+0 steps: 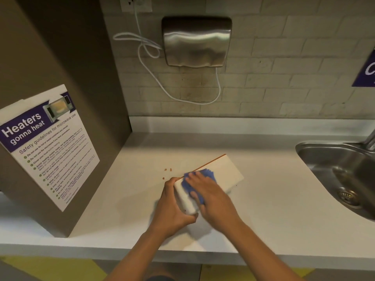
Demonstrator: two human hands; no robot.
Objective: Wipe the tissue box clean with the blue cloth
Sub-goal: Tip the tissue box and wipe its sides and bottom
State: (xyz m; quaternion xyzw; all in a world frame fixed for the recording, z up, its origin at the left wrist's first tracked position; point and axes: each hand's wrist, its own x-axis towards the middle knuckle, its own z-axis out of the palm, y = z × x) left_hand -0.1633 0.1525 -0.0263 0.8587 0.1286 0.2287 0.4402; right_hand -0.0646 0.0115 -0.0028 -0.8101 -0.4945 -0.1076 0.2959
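Note:
A cream tissue box (222, 172) with a thin orange edge lies flat on the white counter (274, 209), its long side running toward the back right. My left hand (172, 207) grips the box's near end from the left side. My right hand (211, 196) presses the blue cloth (203, 175) flat on the box's top face, near that same end. Most of the cloth is hidden under my palm and fingers; only its fuzzy far edge and a bit by my thumb show.
A few brown crumbs (168, 169) lie on the counter left of the box. A steel sink (341, 175) is set in at the right. A grey cabinet side with a microwave safety poster (48, 147) stands on the left. A hand dryer (195, 41) and white cord hang on the tiled wall.

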